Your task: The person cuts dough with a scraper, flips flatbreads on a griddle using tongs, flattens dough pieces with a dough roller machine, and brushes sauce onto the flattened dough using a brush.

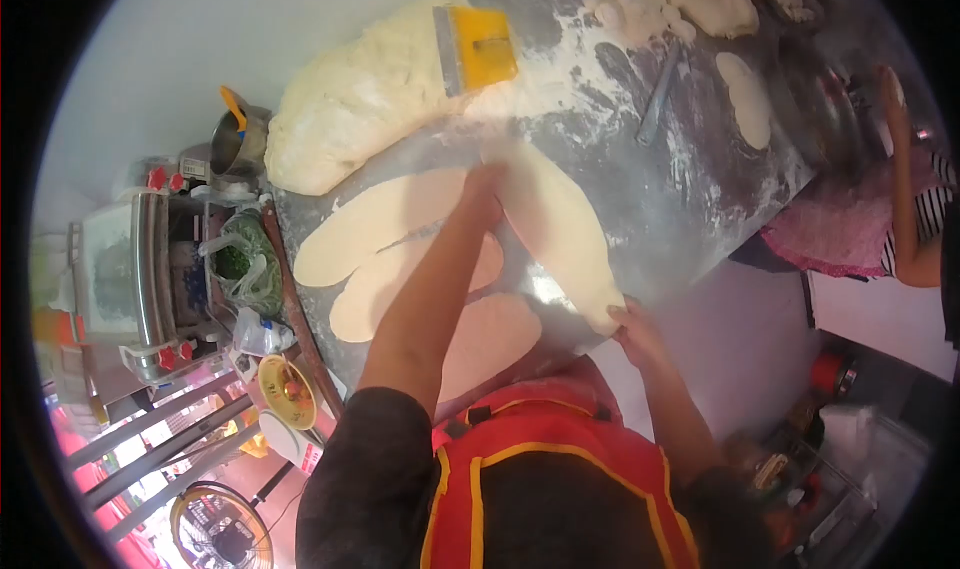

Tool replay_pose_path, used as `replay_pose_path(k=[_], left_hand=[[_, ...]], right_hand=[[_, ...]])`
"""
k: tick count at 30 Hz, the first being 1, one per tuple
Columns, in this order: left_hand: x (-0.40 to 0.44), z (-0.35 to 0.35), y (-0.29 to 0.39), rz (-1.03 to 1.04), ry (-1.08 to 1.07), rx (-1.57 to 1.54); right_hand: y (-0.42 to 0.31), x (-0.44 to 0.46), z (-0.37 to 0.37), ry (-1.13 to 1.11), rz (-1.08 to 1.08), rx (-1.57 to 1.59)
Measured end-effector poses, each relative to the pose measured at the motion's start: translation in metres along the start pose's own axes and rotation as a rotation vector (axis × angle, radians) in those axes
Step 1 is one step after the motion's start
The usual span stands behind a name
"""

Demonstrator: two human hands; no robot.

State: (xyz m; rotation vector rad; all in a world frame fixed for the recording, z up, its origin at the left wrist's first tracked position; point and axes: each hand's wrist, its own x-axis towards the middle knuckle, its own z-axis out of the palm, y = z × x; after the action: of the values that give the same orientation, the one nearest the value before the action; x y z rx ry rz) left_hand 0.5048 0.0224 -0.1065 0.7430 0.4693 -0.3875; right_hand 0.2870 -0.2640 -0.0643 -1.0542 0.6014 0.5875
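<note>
A long flat dough piece (562, 231) stretches between my two hands above the grey table (700, 184). My left hand (485, 187) is at its far left end, with the fingers blurred. At its near right end, my right hand (634, 329) pinches the edge between thumb and fingers. Left of it lie three flat dough ovals: an upper one (365, 219), a middle one (362, 304) partly under my left forearm, and a lower one (495, 337) close to my apron. A big dough mass (350, 109) rests behind them, beside a yellow scraper (484, 49).
Loose flour (570, 79) and a metal tool (660, 97) are on the table's far part. A smaller flat dough piece (743, 99) lies near a round metal pan (820, 104). Another person's arm (903, 189) shows at the right. A wooden stick (292, 299) lines the left edge.
</note>
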Motion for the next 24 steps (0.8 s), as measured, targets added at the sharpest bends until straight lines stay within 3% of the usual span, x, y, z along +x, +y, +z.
replay_pose_path(k=[3, 4, 6, 9, 10, 13, 16, 19, 20, 24], left_hand=[[-0.001, 0.014, 0.018, 0.018, 0.036, 0.224], [-0.007, 0.016, 0.024, 0.091, 0.091, 0.466], [-0.012, 0.025, 0.033, 0.252, 0.173, 0.944], [-0.042, 0.034, 0.028, 0.67, 0.284, 1.462], [-0.056, 0.034, 0.026, 0.732, 0.254, 1.461], [-0.096, 0.025, 0.02, 0.872, 0.195, 1.419], [-0.138, 0.018, 0.003, 0.825, 0.195, 1.298], [-0.181, -0.004, -0.014, 0.749, 0.22, 1.178], [-0.197, -0.015, -0.015, 0.731, 0.239, 1.172], [-0.275, -0.049, 0.017, 0.698, 0.512, 1.062]], right_hand=[[-0.013, -0.008, 0.016, 0.009, 0.044, -0.114], [-0.017, -0.013, 0.016, 0.047, 0.071, -0.158], [-0.017, -0.019, -0.003, 0.122, 0.163, -0.418], [-0.034, -0.031, -0.008, 0.155, 0.225, -0.958], [-0.043, -0.034, -0.003, 0.142, 0.234, -1.167], [-0.051, -0.032, 0.037, 0.266, -0.223, -1.421], [-0.059, -0.017, 0.104, 0.228, -0.941, -1.53], [-0.016, 0.021, 0.092, 0.15, -1.055, -1.627], [-0.01, 0.023, 0.093, 0.107, -0.885, -1.659], [0.001, 0.028, 0.088, 0.157, -0.853, -1.851]])
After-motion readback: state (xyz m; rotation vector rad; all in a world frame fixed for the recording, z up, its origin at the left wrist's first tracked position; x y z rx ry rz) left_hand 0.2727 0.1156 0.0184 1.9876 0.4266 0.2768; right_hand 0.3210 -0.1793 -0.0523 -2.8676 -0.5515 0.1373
